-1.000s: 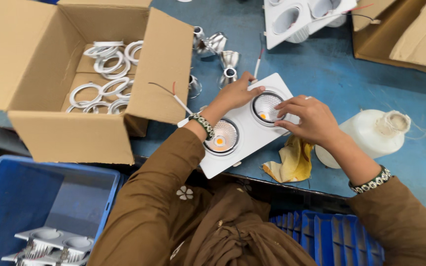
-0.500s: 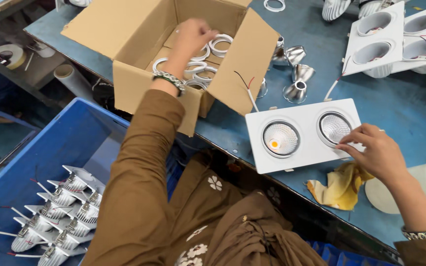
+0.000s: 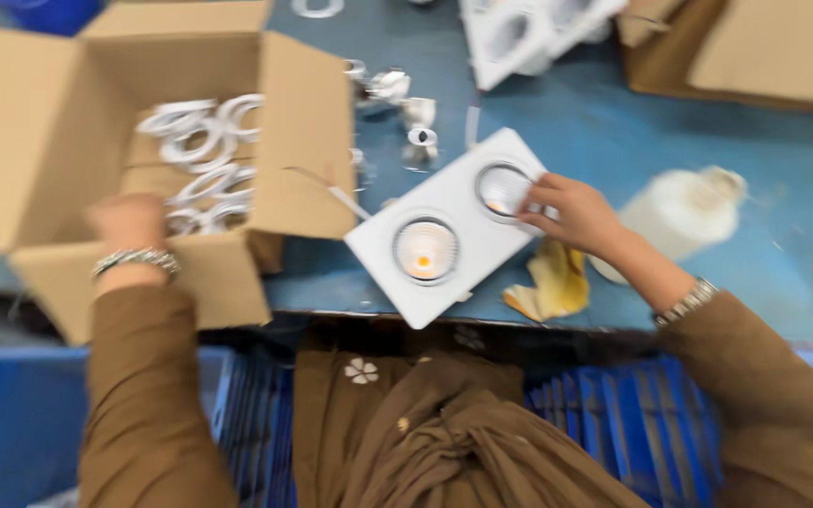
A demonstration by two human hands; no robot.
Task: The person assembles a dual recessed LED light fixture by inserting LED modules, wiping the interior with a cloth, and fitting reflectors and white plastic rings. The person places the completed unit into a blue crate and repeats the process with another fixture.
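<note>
Head view is the only one we have, and it is blurred by motion. Our left hand (image 3: 127, 221) is at the near wall of the open cardboard box (image 3: 305, 179), just beside the white rings (image 3: 201, 150) heaped inside; whether its grip is closed on a ring or empty we cannot tell, since the fingers are smeared and partly hidden by the box wall. Our right hand (image 3: 578, 214) rests on the far end of the white twin-lamp plate (image 3: 444, 230), fingertips curled at the rim of the farther round lamp, a light closed grip that steadies the plate on the blue worktop (image 3: 613, 122). That plate lies tilted across the near edge of the worktop, between the box and a crumpled yellow cloth (image 3: 549, 287), with a pale bottle (image 3: 684, 212) lying just beyond the cloth. Small metal lamp parts (image 3: 406, 113) stand behind the plate, and another white plate (image 3: 529, 28) lies further back. We judge the step in hand to be fetching a ring from the box while the plate is held still. The next move would call for a clean pinch on a single ring and a square approach to one lamp opening.
</note>
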